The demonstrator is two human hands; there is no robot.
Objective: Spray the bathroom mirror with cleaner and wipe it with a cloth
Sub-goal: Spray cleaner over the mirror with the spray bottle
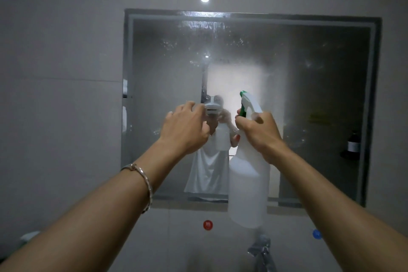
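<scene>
We are gripping the bottle [247,183] upright by its neck in our right hand [258,132], before the mirror's [309,73] lower middle, nozzle facing the glass, while our left hand [185,128] is hovering just beside it, loosely curled and empty.

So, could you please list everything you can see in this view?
mirror: one, grey-framed, on the wall, flecked with spray droplets
spray bottle: one, white with green nozzle, held before the mirror
red sticker: one, round, wall below mirror
blue sticker: one, round, wall below mirror, further right
tap: one, metal, bottom edge
dark bottle: one, reflected at mirror's right
bracelet: one, silver, left wrist
left hand: one, curled, raised before mirror
right hand: one, grips spray bottle's neck
</scene>
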